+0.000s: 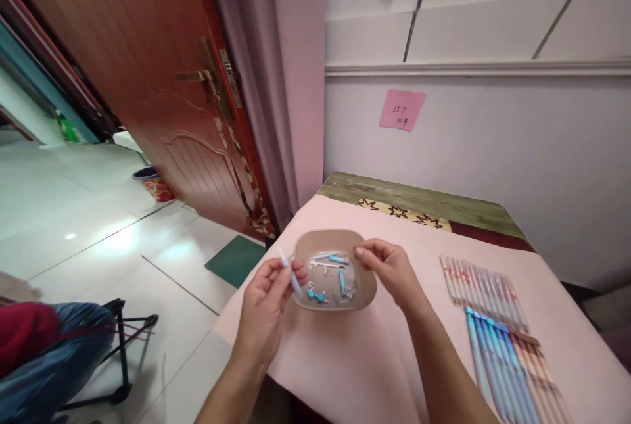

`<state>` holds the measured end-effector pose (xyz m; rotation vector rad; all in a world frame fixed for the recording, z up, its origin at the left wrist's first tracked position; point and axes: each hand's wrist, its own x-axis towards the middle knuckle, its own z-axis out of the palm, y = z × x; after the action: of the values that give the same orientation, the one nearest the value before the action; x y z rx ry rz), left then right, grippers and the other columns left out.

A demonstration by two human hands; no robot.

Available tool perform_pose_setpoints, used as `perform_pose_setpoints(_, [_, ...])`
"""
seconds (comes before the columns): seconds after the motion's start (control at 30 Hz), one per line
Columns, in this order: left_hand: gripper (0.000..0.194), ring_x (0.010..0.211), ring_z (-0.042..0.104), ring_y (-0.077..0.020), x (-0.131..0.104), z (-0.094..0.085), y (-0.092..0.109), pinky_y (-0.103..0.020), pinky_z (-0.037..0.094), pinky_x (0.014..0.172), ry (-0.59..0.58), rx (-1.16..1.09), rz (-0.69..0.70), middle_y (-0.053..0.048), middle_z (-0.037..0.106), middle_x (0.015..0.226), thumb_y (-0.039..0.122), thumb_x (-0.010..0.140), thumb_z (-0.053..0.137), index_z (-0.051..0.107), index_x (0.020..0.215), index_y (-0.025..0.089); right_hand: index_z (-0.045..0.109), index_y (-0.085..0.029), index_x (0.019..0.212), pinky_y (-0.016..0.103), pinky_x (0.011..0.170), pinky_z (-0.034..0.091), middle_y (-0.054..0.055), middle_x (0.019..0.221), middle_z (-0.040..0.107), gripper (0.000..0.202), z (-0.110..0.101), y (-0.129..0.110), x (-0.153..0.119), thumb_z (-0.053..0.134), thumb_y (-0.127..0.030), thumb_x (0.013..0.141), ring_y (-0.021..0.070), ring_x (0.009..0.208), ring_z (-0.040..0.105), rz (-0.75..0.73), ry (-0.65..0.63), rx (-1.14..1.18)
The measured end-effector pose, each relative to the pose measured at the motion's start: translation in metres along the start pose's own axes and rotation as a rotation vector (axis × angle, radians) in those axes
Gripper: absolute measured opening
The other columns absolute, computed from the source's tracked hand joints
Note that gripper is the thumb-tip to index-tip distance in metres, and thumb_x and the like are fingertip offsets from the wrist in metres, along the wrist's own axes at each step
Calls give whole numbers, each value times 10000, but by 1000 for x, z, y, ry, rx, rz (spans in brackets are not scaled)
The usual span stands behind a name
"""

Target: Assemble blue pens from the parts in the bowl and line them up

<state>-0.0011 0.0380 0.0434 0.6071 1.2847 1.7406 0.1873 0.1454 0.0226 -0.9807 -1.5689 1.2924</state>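
Note:
My left hand [266, 296] pinches a pale blue pen barrel [294, 281] with a narrow white tip, held tilted over the left side of a beige bowl [367, 289]. At the bowl's right rim, my right hand [392, 273] has thumb and forefinger pressed together; whether something small is between them I cannot make out. Inside the bowl lie loose pen parts: blue pieces [342, 282], a thin white refill [323, 264] and small bright blue bits [317, 296].
On the right of the pink-covered table [345, 352] lie a row of clear patterned pens [486, 289] and a row of blue and brown pens [507, 358]. A pink note [401, 110] is on the wall. A seated person's leg [59, 352] shows at lower left, near a wooden door [148, 69].

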Motion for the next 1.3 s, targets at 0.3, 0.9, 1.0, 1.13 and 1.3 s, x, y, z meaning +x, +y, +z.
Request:
perform_pose_setpoints(0.3, [171,671,495,-99,-7,-21,-10,-219,430,650,-62,41,28,-11,625,854,322,756,680,609,838,190,749,-230,798,270,665,421,70,811,740,204,23,11,35,561,-155,781,209,776,656,-7,-158,-1131])
perform_pose_setpoints(0.9, [198,902,581,-223,5,-59,-30,-313,424,795,-174,573,209,-50,622,826,368,836,557,653,835,195,730,-122,888,290,738,492,169,908,729,188,58,52,65,580,-124,776,257,873,688,151,-282,-1368])
perform_pose_setpoints(1.0, [222,781,572,-194,7,-63,-32,-301,426,745,-171,599,171,-26,599,773,392,838,556,655,883,199,720,-110,872,323,768,495,186,925,723,177,60,48,64,564,-122,790,281,898,685,150,-276,-1362])
perform_pose_setpoints(1.13, [273,581,459,-140,7,-64,-30,-251,375,565,-130,608,74,25,512,612,445,781,625,664,882,194,674,-129,974,351,805,486,168,973,710,214,53,20,48,502,-188,860,282,956,665,116,-191,-1300])
perform_pose_setpoints(1.3, [303,534,404,-108,-1,-54,-19,-221,345,503,-174,503,-16,38,476,569,443,741,675,689,888,179,571,-172,1024,238,562,494,36,804,686,257,56,-17,-13,488,-386,909,135,598,641,106,-167,-361])
